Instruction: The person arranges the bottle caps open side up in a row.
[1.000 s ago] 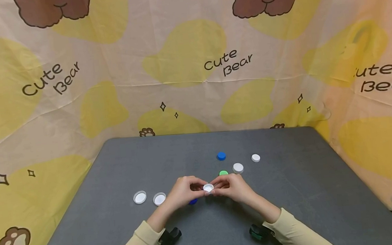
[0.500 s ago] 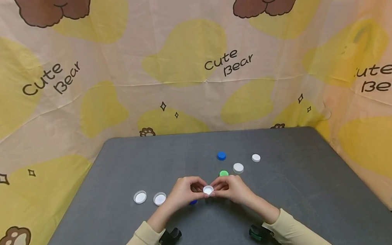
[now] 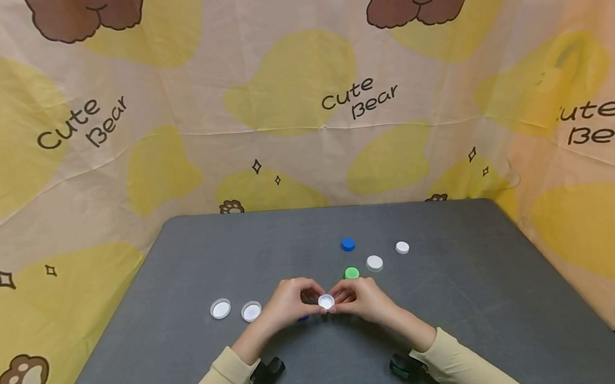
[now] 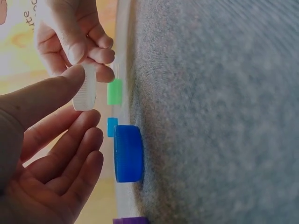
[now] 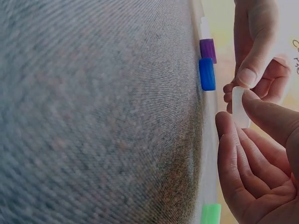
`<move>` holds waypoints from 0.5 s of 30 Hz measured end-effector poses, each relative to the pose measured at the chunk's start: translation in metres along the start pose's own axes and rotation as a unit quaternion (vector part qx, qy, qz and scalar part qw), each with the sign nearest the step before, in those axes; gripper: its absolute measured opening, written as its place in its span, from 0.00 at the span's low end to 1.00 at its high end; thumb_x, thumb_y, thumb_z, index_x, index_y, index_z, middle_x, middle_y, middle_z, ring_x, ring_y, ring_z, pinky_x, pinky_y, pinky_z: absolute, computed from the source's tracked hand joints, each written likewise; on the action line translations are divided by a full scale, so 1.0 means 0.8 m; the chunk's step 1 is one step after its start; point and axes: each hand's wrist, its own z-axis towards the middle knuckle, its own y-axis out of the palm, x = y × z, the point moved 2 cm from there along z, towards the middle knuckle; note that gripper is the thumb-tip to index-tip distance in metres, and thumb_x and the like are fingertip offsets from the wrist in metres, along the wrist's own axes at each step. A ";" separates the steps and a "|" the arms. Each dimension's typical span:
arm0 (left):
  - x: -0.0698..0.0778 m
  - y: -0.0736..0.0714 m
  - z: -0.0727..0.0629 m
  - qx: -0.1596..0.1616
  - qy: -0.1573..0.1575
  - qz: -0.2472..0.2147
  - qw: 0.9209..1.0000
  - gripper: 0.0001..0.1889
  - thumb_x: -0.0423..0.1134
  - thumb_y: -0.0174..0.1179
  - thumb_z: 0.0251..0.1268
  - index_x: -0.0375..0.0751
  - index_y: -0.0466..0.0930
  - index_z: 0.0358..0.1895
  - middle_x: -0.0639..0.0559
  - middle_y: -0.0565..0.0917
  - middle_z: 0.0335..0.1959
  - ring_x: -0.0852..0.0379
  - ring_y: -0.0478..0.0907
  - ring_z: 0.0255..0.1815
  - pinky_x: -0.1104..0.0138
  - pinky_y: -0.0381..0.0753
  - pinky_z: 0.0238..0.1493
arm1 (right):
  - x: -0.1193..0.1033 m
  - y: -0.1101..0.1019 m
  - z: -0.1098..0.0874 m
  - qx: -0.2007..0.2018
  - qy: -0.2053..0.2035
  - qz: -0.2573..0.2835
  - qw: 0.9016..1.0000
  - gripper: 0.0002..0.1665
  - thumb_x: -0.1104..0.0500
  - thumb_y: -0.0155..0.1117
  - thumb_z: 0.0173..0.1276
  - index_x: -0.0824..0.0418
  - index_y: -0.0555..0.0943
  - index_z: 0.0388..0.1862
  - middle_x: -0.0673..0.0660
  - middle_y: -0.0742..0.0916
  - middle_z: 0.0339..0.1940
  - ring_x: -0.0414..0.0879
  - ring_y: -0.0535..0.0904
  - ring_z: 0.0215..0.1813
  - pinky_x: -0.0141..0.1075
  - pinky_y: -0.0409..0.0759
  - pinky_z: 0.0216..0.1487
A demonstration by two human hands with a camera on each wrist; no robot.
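Note:
A small white bottle cap is held above the table, its hollow side tilted toward the head camera. My left hand pinches one side of it between thumb and fingers. The opposite side is pinched by my right hand. In the left wrist view, the ribbed edge of the cap shows between the thumbs and fingers. A dark blue cap lies on the table, mostly hidden by my left hand. Just beyond my right hand is a green cap.
Two white caps with clear rims lie left of my hands. Farther back are a light blue cap, a larger white cap and a smaller white cap. A purple cap shows in the wrist views. Patterned cloth surrounds the grey table.
Both hands have shifted slightly, bringing the white cap a little lower in the head view. Its hollow side now tips more toward the camera. The other caps stay put.

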 end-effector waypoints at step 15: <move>-0.006 0.004 0.004 -0.026 -0.007 0.012 1.000 0.11 0.42 0.74 0.46 0.48 0.84 0.34 0.60 0.86 0.29 0.65 0.82 0.33 0.73 0.77 0.35 | 0.007 0.001 0.005 -0.008 -0.022 -0.029 0.999 0.13 0.53 0.74 0.54 0.57 0.85 0.37 0.50 0.88 0.28 0.33 0.83 0.30 0.27 0.79 0.31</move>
